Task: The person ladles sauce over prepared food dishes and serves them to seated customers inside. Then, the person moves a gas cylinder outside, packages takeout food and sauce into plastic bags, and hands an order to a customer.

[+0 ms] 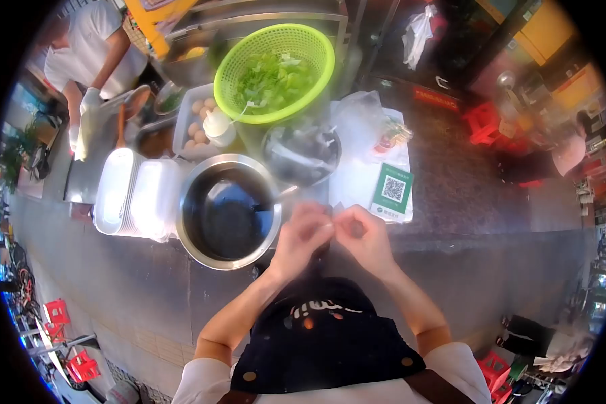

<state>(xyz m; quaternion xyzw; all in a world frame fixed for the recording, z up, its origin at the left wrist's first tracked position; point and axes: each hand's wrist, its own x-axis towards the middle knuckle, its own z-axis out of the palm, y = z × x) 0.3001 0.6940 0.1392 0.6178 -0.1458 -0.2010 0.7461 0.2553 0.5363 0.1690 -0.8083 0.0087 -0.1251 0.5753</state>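
Observation:
My left hand and my right hand meet in front of my dark apron, fingertips pinched together. Whatever lies between the fingers, if anything, is too small to make out. Just left of my left hand stands a steel pot of dark liquid, with a handle sticking out over its rim. Beyond my hands is a metal bowl holding crumpled clear plastic. A green QR code card lies on a white sheet past my right hand.
A lime-green colander of leafy greens stands behind the bowl. White takeaway boxes, a tray of eggs and a white squeeze bottle are to the left. A gloved co-worker stands at the far left.

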